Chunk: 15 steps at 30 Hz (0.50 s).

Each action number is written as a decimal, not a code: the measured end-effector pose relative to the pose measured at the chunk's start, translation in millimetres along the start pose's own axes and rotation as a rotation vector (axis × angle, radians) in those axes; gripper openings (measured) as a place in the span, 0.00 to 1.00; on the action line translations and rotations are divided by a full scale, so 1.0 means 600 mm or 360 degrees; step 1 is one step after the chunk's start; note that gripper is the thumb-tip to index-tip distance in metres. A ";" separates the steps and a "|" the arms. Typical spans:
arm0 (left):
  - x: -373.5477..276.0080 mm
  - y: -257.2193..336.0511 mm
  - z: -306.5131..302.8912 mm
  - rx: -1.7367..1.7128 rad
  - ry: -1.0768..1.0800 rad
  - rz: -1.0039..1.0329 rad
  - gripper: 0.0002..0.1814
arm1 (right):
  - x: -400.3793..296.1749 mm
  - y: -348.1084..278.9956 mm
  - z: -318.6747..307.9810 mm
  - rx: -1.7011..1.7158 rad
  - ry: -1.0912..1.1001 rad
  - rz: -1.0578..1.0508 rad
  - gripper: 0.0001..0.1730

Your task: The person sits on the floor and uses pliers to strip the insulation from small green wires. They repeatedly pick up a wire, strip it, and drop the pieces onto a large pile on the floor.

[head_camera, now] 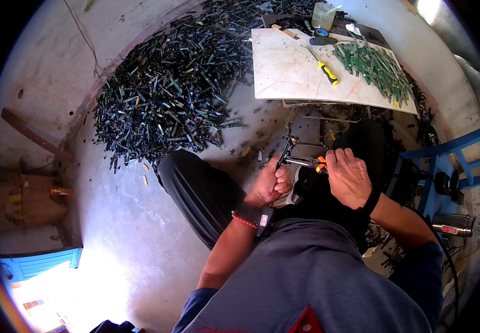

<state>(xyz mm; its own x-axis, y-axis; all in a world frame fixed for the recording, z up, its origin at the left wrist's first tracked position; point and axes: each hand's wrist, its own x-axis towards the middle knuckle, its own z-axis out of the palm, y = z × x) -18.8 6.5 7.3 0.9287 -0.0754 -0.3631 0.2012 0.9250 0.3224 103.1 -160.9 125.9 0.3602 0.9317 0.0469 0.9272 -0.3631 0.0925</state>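
Note:
Between my knees, my left hand [272,183] is closed around a narrow black electronic part [285,152] that points up and away from me, with a coppery piece near its far end. My right hand [348,177] grips pliers [322,165] by their orange and black handles. The metal jaws of the pliers reach left and meet the side of the black part; whether they are clamped on it is too small to tell. Beyond my hands, a pale board [285,70] carries a yellow and black screwdriver [327,73] and a heap of green circuit-board strips [373,68].
A large pile of black strips [173,87] covers the floor at front left. Behind the board's tools stand a plastic cup [323,16] and a blue tape roll [321,32]. To my right are a blue chair [452,150] and a steel flask [454,225]. A cardboard box [42,200] sits far left.

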 end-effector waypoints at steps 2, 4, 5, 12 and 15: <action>0.001 -0.001 0.000 0.0008 0.0030 0.0009 0.29 | 0.006 0.002 -0.001 -0.0081 0.0031 -0.0039 0.15; 0.002 -0.002 0.001 0.0020 0.0067 0.0011 0.29 | 0.013 0.002 -0.008 -0.0105 0.0034 -0.0062 0.17; 0.002 -0.002 0.005 0.0044 0.0110 0.0004 0.28 | 0.017 0.002 -0.007 -0.0190 0.0034 -0.0082 0.16; 0.003 -0.005 0.008 0.0083 0.0158 -0.0001 0.28 | 0.035 0.006 -0.001 -0.0538 0.0026 -0.0167 0.13; 0.005 -0.006 0.004 0.0100 0.0169 -0.0021 0.28 | 0.045 0.013 -0.008 -0.0653 0.0019 -0.0230 0.13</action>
<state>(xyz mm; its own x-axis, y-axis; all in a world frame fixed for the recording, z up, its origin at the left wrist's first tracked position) -15.9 1.9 7.3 0.8883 -0.0443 -0.4572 0.2352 0.8988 0.3699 119.7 -138.9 132.5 0.2264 0.9739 0.0161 0.8493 -0.2054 0.4863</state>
